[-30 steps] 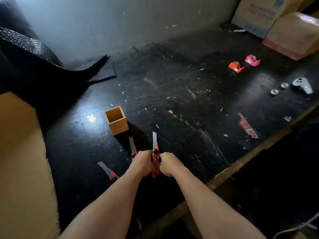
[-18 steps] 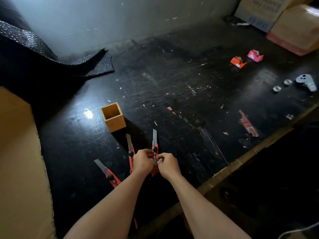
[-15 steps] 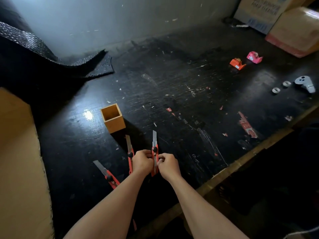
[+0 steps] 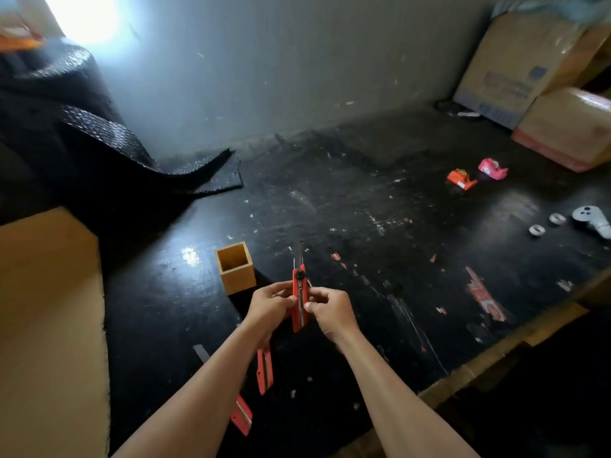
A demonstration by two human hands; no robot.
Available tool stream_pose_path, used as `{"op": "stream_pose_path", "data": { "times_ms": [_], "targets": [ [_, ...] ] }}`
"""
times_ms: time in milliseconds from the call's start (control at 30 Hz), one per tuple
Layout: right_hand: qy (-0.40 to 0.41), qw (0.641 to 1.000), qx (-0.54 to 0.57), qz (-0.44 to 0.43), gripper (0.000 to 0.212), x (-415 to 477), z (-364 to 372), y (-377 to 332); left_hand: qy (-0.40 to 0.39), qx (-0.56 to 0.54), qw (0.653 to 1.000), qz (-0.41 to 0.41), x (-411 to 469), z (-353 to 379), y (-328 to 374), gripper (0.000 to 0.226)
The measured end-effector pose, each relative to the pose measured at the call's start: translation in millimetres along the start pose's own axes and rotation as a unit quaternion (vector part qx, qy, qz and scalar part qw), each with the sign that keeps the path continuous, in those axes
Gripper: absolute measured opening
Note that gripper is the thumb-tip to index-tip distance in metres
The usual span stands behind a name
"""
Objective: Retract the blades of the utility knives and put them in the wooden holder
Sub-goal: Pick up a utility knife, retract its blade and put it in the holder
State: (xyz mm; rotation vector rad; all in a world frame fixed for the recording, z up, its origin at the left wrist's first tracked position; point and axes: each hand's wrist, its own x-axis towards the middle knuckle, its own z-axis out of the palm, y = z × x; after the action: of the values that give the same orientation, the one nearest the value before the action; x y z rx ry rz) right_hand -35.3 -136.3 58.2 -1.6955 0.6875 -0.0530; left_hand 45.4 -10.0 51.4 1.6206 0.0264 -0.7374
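Observation:
I hold a red utility knife upright between both hands, its blade still sticking out past the black wheel at the top. My left hand grips its left side and my right hand pinches its right side. The small square wooden holder stands open and empty just left of the knife. Two more red utility knives lie on the black table under my left forearm: one close to the wrist, another nearer me, partly hidden.
A tan board fills the left side. Black textured matting curls at the back left. Orange and pink tape dispensers, a white controller and cardboard boxes lie at the right. The table edge runs diagonally.
The view has tilted up. Both hands have lifted the held knife slightly toward the holder; its exposed blade looks shorter than before. The other two knives have not moved.

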Motion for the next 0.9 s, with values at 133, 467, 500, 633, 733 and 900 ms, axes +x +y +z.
{"op": "stream_pose_path", "data": {
  "times_ms": [133, 467, 500, 633, 733, 900],
  "targets": [
    [-0.036, 0.997, 0.045, -0.049, 0.025, 17.5, 2.9, -50.2, 0.026, -0.021, 0.998, 0.057, -0.8, -19.1, 48.3, 0.031],
    [-0.16, 0.96, 0.07, -0.22, 0.021, 51.8, 10.6, -205.1, 0.115, -0.099, 0.969, 0.197, -36.9, -63.0, 183.7, 0.034],
    [-0.163, 0.957, 0.074, -0.229, 0.017, 52.2, 11.5, -217.8, 0.122, -0.101, 0.965, 0.208, -42.0, -67.0, 194.9, 0.034],
    [-0.165, 0.945, 0.074, -0.271, 0.016, 51.5, 12.6, -265.6, 0.138, -0.105, 0.951, 0.256, -58.4, -80.1, 229.6, 0.033],
    [-0.164, 0.938, 0.078, -0.296, 0.016, 49.0, 13.9, -295.7, 0.131, -0.098, 0.945, 0.284, -69.7, -86.8, 250.9, 0.031],
    [-0.118, 0.912, 0.081, -0.385, 0.022, 39.2, 20.2, -333.9, 0.147, -0.093, 0.938, 0.301, -86.0, -96.2, 276.9, 0.034]
  ]
}}
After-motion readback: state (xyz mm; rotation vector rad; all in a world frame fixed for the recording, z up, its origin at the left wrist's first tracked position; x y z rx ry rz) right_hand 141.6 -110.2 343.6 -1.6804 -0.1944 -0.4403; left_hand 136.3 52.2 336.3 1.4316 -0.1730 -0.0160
